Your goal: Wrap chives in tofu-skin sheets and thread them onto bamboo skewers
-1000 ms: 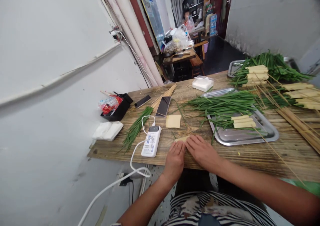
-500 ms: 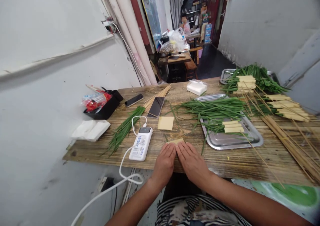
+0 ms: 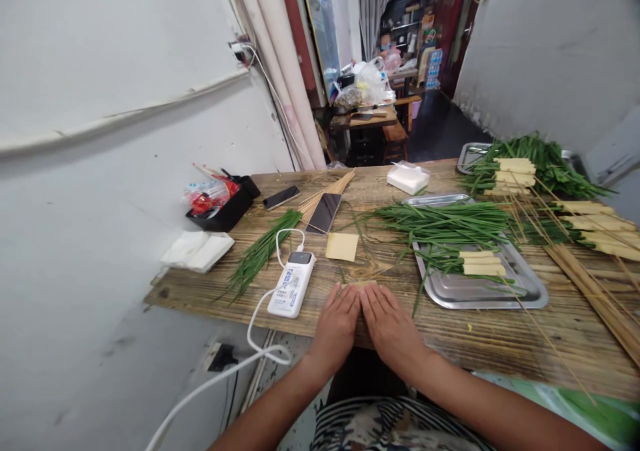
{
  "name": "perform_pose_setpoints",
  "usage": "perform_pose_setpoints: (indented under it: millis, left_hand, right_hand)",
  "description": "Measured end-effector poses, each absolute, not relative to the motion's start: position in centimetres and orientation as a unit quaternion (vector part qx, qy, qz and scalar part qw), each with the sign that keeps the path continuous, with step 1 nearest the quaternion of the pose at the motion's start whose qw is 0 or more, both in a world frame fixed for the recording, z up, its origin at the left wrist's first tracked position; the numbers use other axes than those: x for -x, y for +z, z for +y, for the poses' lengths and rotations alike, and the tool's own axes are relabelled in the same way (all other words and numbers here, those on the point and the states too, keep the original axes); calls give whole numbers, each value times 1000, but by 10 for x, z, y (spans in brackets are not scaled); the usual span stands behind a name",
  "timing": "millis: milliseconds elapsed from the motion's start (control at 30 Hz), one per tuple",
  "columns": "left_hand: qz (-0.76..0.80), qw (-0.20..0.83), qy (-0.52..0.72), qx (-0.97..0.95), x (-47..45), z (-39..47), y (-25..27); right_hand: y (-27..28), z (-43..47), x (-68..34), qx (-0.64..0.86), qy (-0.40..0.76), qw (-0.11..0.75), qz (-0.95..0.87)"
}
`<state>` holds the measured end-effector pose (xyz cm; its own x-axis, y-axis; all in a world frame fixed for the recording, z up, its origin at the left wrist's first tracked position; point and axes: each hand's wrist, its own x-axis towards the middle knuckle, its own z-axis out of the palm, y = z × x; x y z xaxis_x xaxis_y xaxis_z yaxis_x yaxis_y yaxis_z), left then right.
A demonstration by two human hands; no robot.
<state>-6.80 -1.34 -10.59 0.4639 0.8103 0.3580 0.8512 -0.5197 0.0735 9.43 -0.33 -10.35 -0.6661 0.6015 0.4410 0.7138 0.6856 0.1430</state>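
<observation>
At the near edge of the wooden table, my left hand (image 3: 336, 321) and my right hand (image 3: 393, 321) lie side by side, fingertips meeting. Both sets of fingers are curled down on a pale yellow tofu sheet (image 3: 363, 283), of which only a thin strip shows past the fingertips. Whatever is under the fingers is hidden. Just beyond lies a flat square tofu sheet (image 3: 342, 246). Left of my hands is a white power bank (image 3: 291, 288) with a cable, and behind it a bunch of green chives (image 3: 265, 248).
A metal tray (image 3: 533, 291) at right bears chives (image 3: 445, 221) and skewered tofu rolls (image 3: 483, 263). More skewered rolls (image 3: 600, 222) and bamboo sticks (image 3: 595, 291) lie farther right. Two phones (image 3: 324, 213), a black box (image 3: 223, 214) and tissues (image 3: 197, 251) are at left. A person sits far back.
My view has swung slightly left, so the table's things sit farther right. The strip of tofu sheet beyond my fingertips looks narrower; both hands stay together on it.
</observation>
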Motion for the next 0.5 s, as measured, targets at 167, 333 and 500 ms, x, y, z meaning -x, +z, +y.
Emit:
perform_pose_setpoints:
  millis: [167,333,500]
  left_hand:
    - [-493,68,-169,851,67,-12,-106]
    - [-505,82,-151,846,65,-10,-106]
    - [-521,95,-132,838,66,0,-103]
  right_hand:
    - [-105,2,-92,366,-147,185,-900]
    - [-106,6,-92,374,-141,189,-897]
    - [-106,18,-92,384,-116,188,-896]
